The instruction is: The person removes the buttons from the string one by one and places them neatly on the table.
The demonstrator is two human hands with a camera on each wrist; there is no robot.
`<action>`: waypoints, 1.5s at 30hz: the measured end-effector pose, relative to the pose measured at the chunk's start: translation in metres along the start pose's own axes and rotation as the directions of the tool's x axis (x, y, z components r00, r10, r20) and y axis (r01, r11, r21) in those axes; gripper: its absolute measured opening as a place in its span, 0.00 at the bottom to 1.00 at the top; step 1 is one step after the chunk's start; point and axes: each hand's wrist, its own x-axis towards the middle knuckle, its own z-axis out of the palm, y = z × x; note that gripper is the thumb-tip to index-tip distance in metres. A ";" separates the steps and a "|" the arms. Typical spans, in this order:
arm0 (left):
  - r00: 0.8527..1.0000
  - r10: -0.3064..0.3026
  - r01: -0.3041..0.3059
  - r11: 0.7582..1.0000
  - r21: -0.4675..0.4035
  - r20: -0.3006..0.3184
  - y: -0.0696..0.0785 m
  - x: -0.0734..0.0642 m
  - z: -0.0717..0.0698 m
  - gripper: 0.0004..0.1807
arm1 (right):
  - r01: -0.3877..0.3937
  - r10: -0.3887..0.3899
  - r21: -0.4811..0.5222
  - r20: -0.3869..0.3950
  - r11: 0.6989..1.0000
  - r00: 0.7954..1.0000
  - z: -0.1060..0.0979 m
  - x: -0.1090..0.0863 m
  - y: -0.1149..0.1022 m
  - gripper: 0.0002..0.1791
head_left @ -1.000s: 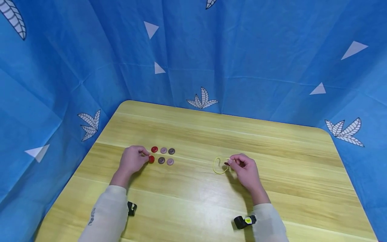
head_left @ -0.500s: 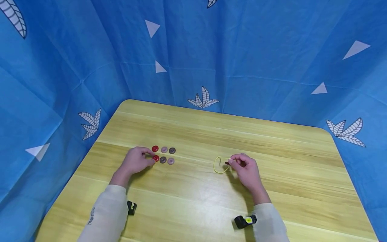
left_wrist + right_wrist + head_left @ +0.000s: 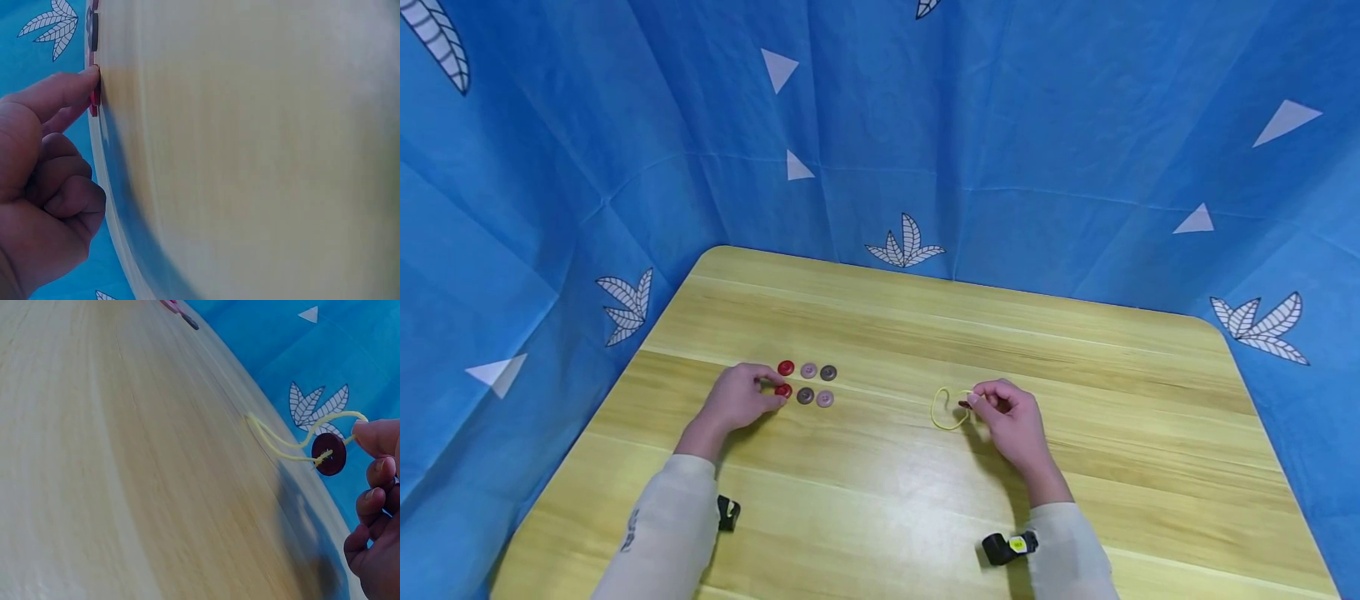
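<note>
In the head view my left hand has thumb and index finger at either side of a red button, pinching it at the table. The left wrist view shows the fingertips on that button, its other fingers curled into the palm. My right hand pinches a yellow string between thumb and index finger. A dark red button hangs on this string close to those fingertips, the string passing through its holes. Part of the string loops out to the left.
Beside the left hand, two short rows of buttons lie on the wooden table: a second red button, pink ones and greyish ones. A blue curtain hangs behind the table edge.
The left fingers shifted right with the lower red button toward its row, then slightly back left. The thumb and index finger now straddle it. The right hand and string stay almost still.
</note>
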 end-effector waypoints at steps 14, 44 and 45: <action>0.999 0.032 -0.033 0.996 -0.082 -0.017 0.005 0.002 0.006 0.15 | 0.011 -0.011 -0.012 -0.012 1.000 1.000 -0.002 -0.001 -0.002 0.02; 0.998 0.040 -0.035 0.994 -0.104 0.044 0.019 0.005 0.013 0.13 | 0.008 -0.009 -0.032 -0.020 0.999 1.000 -0.001 -0.003 -0.004 0.02; 0.999 0.040 -0.036 0.991 -0.131 0.034 0.020 0.005 0.014 0.13 | 0.010 -0.011 -0.029 -0.018 1.000 1.000 -0.001 -0.003 -0.004 0.02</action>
